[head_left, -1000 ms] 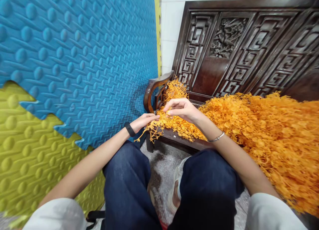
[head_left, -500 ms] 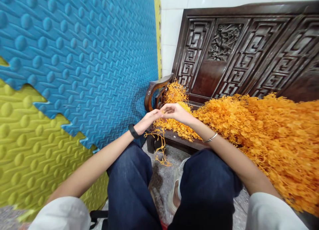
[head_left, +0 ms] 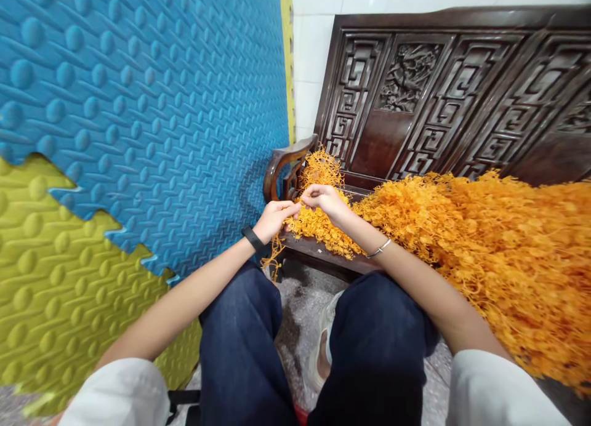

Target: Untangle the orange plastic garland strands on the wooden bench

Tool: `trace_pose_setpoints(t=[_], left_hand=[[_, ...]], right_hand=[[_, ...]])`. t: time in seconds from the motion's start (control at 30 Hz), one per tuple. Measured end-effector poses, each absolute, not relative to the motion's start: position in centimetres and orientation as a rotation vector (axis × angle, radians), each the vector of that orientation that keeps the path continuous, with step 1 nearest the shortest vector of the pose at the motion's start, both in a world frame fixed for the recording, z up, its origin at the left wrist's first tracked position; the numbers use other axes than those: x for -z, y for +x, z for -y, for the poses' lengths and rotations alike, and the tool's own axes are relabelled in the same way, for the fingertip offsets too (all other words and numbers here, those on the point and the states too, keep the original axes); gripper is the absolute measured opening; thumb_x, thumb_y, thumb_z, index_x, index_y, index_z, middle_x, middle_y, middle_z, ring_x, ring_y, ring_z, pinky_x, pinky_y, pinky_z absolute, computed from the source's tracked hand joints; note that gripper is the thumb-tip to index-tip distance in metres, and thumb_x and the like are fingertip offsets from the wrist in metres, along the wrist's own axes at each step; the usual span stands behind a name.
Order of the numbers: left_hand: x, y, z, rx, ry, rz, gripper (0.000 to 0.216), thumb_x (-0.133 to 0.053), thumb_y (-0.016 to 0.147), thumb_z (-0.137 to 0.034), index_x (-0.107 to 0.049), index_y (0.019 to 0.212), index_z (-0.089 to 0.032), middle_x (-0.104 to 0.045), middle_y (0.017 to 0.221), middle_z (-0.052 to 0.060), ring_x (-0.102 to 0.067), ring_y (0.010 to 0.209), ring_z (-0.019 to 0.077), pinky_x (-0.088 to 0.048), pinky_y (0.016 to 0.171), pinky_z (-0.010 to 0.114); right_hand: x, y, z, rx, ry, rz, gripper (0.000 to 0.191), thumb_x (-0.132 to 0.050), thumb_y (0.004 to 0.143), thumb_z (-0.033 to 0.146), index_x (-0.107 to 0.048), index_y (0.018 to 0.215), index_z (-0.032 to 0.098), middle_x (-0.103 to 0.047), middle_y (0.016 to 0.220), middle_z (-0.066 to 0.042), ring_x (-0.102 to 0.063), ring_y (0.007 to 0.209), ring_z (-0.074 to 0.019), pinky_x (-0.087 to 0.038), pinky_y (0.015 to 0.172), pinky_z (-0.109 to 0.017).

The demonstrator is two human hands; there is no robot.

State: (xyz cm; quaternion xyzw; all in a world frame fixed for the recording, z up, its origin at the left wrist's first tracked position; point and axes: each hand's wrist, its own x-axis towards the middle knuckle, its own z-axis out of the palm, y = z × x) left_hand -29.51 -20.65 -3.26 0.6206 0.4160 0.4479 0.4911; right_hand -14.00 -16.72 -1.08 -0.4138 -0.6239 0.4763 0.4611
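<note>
My left hand (head_left: pixel 276 220), with a black band at the wrist, is closed on a thin branching orange plastic sprig (head_left: pixel 276 253), whose strands hang below it beside the bench seat. Close by on the right, my right hand (head_left: pixel 324 201) has thumb and fingers pinched together, its tips almost meeting the left fingertips. What sits in that pinch is too small to make out. Behind and below both hands lies a small heap of orange plastic sprigs (head_left: pixel 323 229) on the bench seat.
A carved dark wooden bench (head_left: pixel 383 140) stands ahead, its curved armrest (head_left: pixel 277 167) left of my hands. A large pile of orange sprigs (head_left: pixel 508 241) covers its right side. Upright blue foam mat (head_left: pixel 161 106) with yellow-green edging (head_left: pixel 69 278) walls off the left.
My hands have drawn slightly apart, and the right fingers have curled into a pinch. The hanging orange strands have shifted left and up, nearer the left hand.
</note>
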Motion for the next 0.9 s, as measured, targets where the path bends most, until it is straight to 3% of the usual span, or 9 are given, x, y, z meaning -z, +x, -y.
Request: trace_pose_setpoints(t=[0.13, 0.2, 0.27, 0.37, 0.5, 0.7, 0.9], left_hand=[[3.3, -30.4, 21.5, -1.083, 1.502, -0.988, 0.039, -0.065, 0.070, -0.047, -0.054, 0.052, -0.014, -0.048, 0.049, -0.002, -0.043, 0.042, 0.0070, -0.032, 0.043, 0.021], [3.5, -31.0, 21.5, -1.117, 1.506, -0.977, 0.037, -0.064, 0.071, -0.047, -0.058, 0.056, -0.014, -0.052, 0.053, -0.002, -0.045, 0.045, 0.0075, -0.036, 0.045, 0.021], [3.9, -31.5, 21.0, -1.105, 1.500, -0.978, 0.036, -0.065, 0.071, -0.048, -0.060, 0.061, -0.014, -0.053, 0.056, -0.002, -0.047, 0.046, 0.0082, -0.038, 0.046, 0.022], [4.6, -31.7, 19.8, -0.969, 1.486, -1.027, 0.031, -0.065, 0.072, -0.044, -0.061, 0.066, -0.014, -0.055, 0.057, -0.002, -0.050, 0.044, 0.0092, -0.039, 0.045, 0.023], [5.0, -31.5, 18.8, -0.858, 1.434, -1.120, 0.018, -0.064, 0.074, -0.031, -0.064, 0.073, -0.014, -0.057, 0.058, -0.001, -0.052, 0.045, 0.0102, -0.041, 0.045, 0.023], [5.0, -31.2, 18.8, -0.888, 1.396, -1.059, 0.015, -0.067, 0.073, -0.027, -0.065, 0.079, -0.013, -0.061, 0.069, 0.001, -0.054, 0.053, 0.0097, -0.045, 0.051, 0.024], [5.4, -31.7, 18.6, -0.902, 1.417, -0.973, 0.022, -0.071, 0.071, -0.026, -0.065, 0.087, -0.013, -0.061, 0.070, 0.000, -0.055, 0.058, 0.0091, -0.048, 0.062, 0.027]], right_hand=[[0.9, -9.4, 13.3, -0.826, -1.130, 1.023, 0.013, -0.046, 0.061, 0.004, -0.047, 0.057, 0.016, -0.048, 0.050, 0.005, -0.045, 0.045, -0.0055, -0.033, 0.045, -0.017], [2.1, -6.3, 11.9, -0.622, -1.218, 0.886, 0.010, -0.045, 0.065, 0.008, -0.050, 0.066, 0.016, -0.050, 0.058, 0.005, -0.044, 0.047, -0.0042, -0.032, 0.046, -0.016], [4.2, -4.3, 11.4, -0.587, -1.342, 0.973, 0.007, -0.049, 0.071, 0.018, -0.055, 0.074, 0.016, -0.051, 0.060, 0.005, -0.042, 0.047, -0.0052, -0.030, 0.045, -0.017], [7.6, -3.7, 11.7, -0.661, -1.422, 1.176, 0.015, -0.060, 0.067, 0.027, -0.061, 0.073, 0.013, -0.048, 0.051, 0.005, -0.040, 0.044, -0.0076, -0.031, 0.044, -0.021], [10.1, -5.2, 11.6, -0.613, -1.505, 1.441, 0.011, -0.060, 0.067, 0.022, -0.067, 0.070, 0.013, -0.048, 0.048, 0.004, -0.039, 0.047, -0.0094, -0.034, 0.049, -0.023], [10.7, -7.8, 9.9, -0.465, -1.555, 1.785, 0.021, -0.051, 0.072, 0.008, -0.070, 0.078, 0.012, -0.064, 0.071, -0.005, -0.054, 0.067, -0.0148, -0.044, 0.075, -0.029], [11.7, -9.8, 9.1, -0.348, -1.628, 1.951, 0.035, -0.050, 0.077, 0.008, -0.062, 0.110, 0.005, -0.064, 0.098, -0.014, -0.059, 0.087, -0.0199, -0.044, 0.087, -0.033]])
